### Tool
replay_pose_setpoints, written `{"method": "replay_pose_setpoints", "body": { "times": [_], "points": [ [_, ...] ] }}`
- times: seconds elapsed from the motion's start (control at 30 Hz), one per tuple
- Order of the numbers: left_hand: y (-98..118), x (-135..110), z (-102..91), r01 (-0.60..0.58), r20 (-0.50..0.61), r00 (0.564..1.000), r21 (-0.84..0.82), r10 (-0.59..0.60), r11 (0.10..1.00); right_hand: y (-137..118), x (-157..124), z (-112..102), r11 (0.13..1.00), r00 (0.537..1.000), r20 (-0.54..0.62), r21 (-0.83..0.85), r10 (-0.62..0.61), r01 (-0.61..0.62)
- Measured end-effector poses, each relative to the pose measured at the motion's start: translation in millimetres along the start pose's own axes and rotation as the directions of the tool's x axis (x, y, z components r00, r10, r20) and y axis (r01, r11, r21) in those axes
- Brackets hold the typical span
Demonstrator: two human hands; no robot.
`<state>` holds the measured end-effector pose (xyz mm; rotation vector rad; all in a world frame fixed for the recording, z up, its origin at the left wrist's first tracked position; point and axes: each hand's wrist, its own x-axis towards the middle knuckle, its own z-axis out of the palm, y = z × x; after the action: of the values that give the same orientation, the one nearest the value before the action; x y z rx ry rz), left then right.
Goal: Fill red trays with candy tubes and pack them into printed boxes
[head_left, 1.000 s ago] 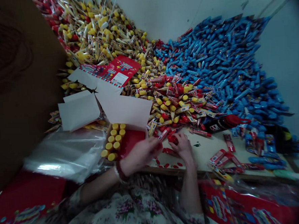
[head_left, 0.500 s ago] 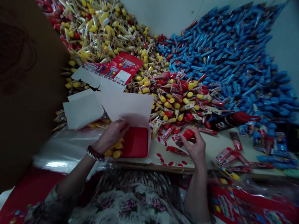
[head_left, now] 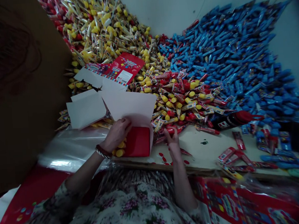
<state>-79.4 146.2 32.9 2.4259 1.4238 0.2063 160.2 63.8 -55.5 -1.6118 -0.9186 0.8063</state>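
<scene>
An open red carton with white flaps stands at the table's near edge, with yellow-capped tubes packed upright in its left side. My left hand lies inside the carton on top of those tubes, fingers curled over them. My right hand is just right of the carton, closed round red-capped wrapped tubes at the foot of the pile. Its fingertips are partly hidden.
Large heaps of wrapped tubes cover the table: yellow ones at the back left, blue ones on the right, red and yellow mixed in the middle. A flat red carton lies behind. Clear plastic sheet lies left; a brown wall stands beyond.
My left hand went from the table into the carton and stays on the yellow tubes. My right hand has moved left towards the carton with red tubes in it.
</scene>
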Motion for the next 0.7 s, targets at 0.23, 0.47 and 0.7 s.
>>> {"method": "replay_pose_setpoints", "body": {
  "times": [0.23, 0.47, 0.7],
  "points": [
    [-8.5, -6.8, -3.2, -0.139, -0.010, 0.990, -0.202, 0.140, 0.969, 4.3, -2.3, -31.4, 0.987, 0.993, 0.114, -0.156, 0.042, -0.024],
    [-2.5, -3.3, -4.6, -0.053, -0.073, 0.996, -0.073, 0.048, 0.996, -38.3, 1.4, -37.8, 0.999, 0.994, 0.112, 0.034, -0.012, 0.008],
    [15.8, -3.8, 1.5, 0.072, -0.034, 0.997, 0.153, -0.068, 0.986, -59.8, -3.3, 8.7, 0.999, 0.983, 0.177, -0.011, -0.040, 0.043]
  ]
}}
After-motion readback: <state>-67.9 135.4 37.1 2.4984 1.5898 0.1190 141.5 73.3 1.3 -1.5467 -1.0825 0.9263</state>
